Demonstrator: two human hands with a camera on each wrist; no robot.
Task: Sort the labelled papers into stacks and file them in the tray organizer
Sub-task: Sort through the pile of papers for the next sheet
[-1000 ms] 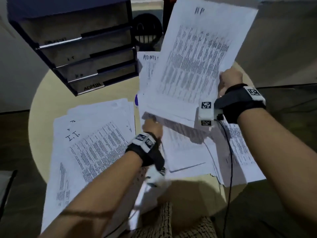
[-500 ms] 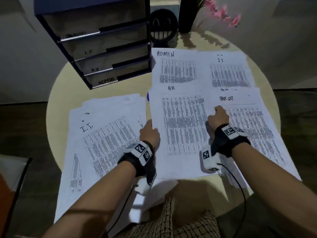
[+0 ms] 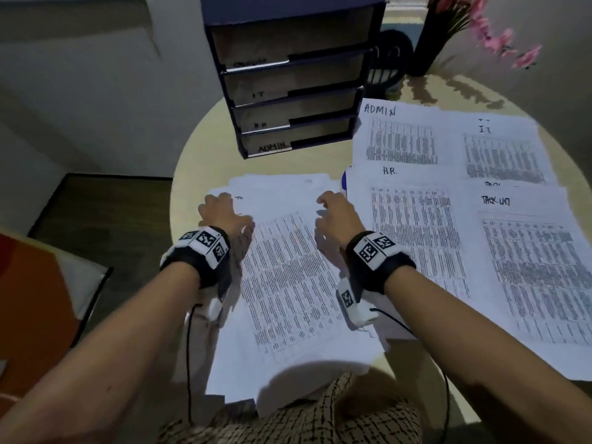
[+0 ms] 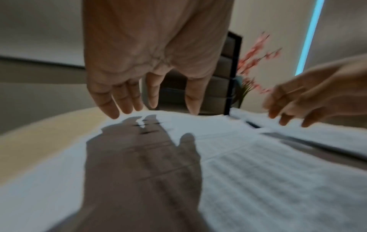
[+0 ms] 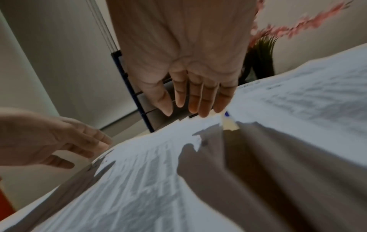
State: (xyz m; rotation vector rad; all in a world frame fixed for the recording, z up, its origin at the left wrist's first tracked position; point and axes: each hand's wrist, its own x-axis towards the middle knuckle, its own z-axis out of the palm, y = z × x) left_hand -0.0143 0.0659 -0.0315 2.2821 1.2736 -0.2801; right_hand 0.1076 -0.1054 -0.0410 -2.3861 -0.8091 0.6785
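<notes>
A loose unsorted pile of printed papers (image 3: 288, 267) lies on the round table in front of me. My left hand (image 3: 221, 209) hovers over its far left corner with straight fingers (image 4: 127, 100), holding nothing. My right hand (image 3: 333, 209) hovers over the pile's right edge, fingers (image 5: 198, 102) extended and empty. To the right lie sorted stacks: ADMIN (image 3: 400, 136), I.T. (image 3: 503, 152), H.R. (image 3: 413, 225) and a fourth stack (image 3: 531, 267) with a blurred label. The dark tray organizer (image 3: 294, 78) stands at the table's far side, its trays labelled IT, HR and ADMIN.
A dark vase with pink flowers (image 3: 448, 33) and a black holder with a smiling face (image 3: 389, 60) stand behind the stacks. A blue object (image 3: 343, 181) peeks out between the pile and the H.R. stack. Bare table (image 3: 205, 149) shows left of the organizer.
The H.R. sheet held up a second ago was laid on the H.R. stack. Both hands then let go and moved left over the unsorted pile.
</notes>
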